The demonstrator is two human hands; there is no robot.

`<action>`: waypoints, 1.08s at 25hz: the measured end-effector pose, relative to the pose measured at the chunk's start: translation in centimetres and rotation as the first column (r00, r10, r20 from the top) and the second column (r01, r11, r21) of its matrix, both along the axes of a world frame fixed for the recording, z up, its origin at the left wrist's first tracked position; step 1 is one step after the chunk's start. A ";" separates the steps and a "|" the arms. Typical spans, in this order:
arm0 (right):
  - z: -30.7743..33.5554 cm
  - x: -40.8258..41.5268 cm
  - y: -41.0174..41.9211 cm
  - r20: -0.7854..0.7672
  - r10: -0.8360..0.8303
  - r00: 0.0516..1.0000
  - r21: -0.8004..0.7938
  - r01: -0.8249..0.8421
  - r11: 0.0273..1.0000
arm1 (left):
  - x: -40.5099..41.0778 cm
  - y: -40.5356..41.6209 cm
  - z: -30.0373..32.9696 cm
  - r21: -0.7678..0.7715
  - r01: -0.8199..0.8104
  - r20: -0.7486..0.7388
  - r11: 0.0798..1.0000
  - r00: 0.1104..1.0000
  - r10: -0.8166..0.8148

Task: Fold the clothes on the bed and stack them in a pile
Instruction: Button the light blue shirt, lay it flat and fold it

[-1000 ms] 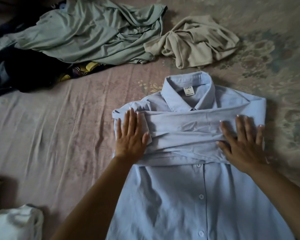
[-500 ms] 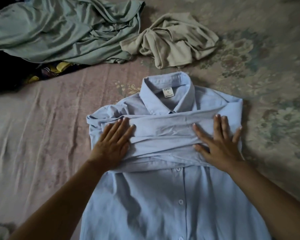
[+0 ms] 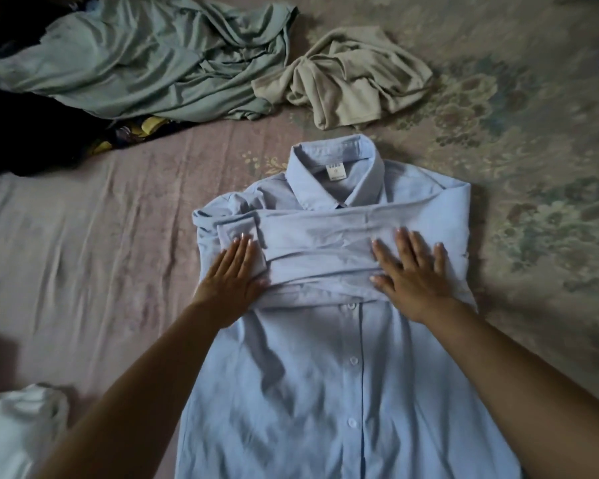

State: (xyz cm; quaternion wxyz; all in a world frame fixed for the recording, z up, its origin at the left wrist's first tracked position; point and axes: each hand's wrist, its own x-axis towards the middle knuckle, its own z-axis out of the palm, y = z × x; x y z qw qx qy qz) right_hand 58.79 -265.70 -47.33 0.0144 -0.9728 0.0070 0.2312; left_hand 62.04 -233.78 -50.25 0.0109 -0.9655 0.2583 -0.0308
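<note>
A light blue button shirt [image 3: 325, 375] lies face up on the bed, collar away from me, both sleeves folded across the chest. My left hand [image 3: 234, 274] rests flat on the left end of the crossed sleeves, fingers together over a cuff. My right hand [image 3: 412, 271] presses flat on the right part of the sleeves, fingers spread. Neither hand grips the cloth. The shirt's lower hem runs out of the frame.
A crumpled sage green garment [image 3: 146, 60] and a beige garment [image 3: 353, 81] lie at the far side of the bed. Dark clothes with a yellow print [image 3: 49, 140] sit at far left. White fabric [image 3: 18, 433] is at the near left. The floral bedsheet [image 3: 533, 167] lies underneath.
Both hands slid a little across the folded sleeves; the left hand's fingers now lie closed together on the cuff. The camera view shifted sideways.
</note>
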 end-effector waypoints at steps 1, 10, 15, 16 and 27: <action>0.2 -0.8 1.8 -0.007 -0.042 0.999 0.030 0.042 0.999 | -0.5 0.4 0.2 0.002 -0.001 -0.038 1.000 0.999 0.001; 1.5 -5.0 20.4 0.151 -0.176 0.973 0.372 0.109 0.922 | 6.2 7.4 4.3 0.359 0.717 -0.124 0.597 0.671 -0.731; 0.7 -4.2 29.0 0.090 -0.365 0.927 0.289 0.327 0.900 | 9.2 7.6 2.4 0.446 0.774 0.008 0.449 0.498 -0.867; 1.0 -4.2 30.7 0.041 -0.423 0.905 0.290 0.394 0.872 | 9.6 7.3 1.8 0.433 0.790 0.065 0.434 0.452 -0.889; 5.4 -8.2 27.7 -0.189 -0.733 0.654 0.493 0.708 0.505 | 10.2 -3.1 7.3 0.430 0.875 -0.161 0.224 0.319 -0.934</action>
